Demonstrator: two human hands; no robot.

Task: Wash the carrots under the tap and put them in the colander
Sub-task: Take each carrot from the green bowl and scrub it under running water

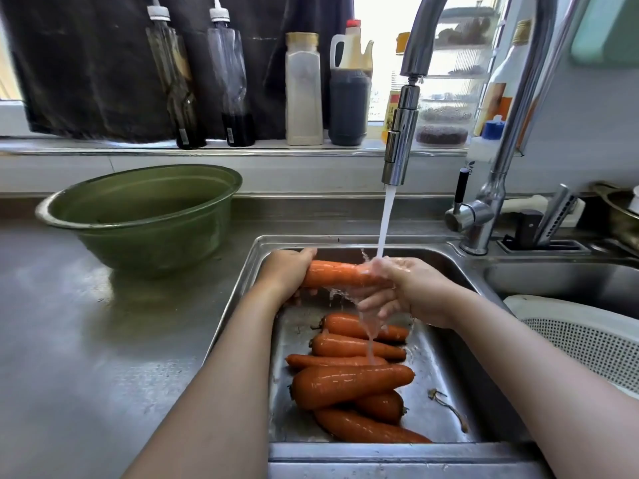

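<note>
**One carrot held under the running tap**

A green basin (138, 216) stands on the steel desk (86, 340) left of the sink (449, 392), and sauce bottles (347, 98) line the windowsill behind. The white colander (587, 340) sits to the right, past the sink wall and the right forearm. A heap of carrots (349, 382) lies on the sink floor. The left hand (283, 271) grips the thick end of a carrot (339, 274). The right hand (411, 288) curls its fingers round the thin end, where the stream from the tap (397, 140) lands.

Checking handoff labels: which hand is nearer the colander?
Right. The right hand holds one end of the carrot, just left of the colander; the left hand holds the other end, further left.
</note>
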